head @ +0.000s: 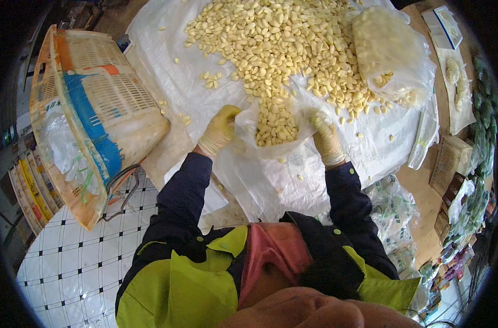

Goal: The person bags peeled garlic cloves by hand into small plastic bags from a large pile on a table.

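A large pile of peeled garlic cloves (269, 37) lies on a white plastic sheet (163, 69). Close in front of me, a clear plastic bag (247, 125) lies against the near edge of the pile with its mouth spread towards it, and many cloves are inside. My left hand (218, 131), in a thin pale glove, grips the bag's left edge. On the opposite edge, my right hand (326, 139), gloved the same way, holds the film. Its fingertips are partly hidden by the plastic. Some loose cloves (211, 80) lie on the sheet left of the pile.
A filled plastic bag of cloves (384, 49) rests on the pile's right side. A slatted plastic crate (122, 90) with plastic bags inside stands tilted at left. Folded clear bags (421, 135) lie at the sheet's right edge. A cardboard box (449, 160) stands farther right.
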The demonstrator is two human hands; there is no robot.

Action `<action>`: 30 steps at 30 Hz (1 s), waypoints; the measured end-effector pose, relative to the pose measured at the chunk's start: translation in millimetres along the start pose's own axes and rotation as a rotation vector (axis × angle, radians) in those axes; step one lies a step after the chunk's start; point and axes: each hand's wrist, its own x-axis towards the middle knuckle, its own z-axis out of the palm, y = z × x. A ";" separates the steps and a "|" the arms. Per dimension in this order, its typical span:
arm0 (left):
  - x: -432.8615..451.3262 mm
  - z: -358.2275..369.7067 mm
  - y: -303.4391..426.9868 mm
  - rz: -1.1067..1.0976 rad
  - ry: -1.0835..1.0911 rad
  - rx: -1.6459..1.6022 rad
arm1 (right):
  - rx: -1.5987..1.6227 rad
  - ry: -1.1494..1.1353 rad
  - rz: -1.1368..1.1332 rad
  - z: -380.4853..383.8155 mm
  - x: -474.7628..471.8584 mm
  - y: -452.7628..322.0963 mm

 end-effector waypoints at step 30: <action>-12.0 16.7 64.2 0.412 -0.659 0.325 | -0.329 -0.031 0.111 41.9 -42.9 -76.4</action>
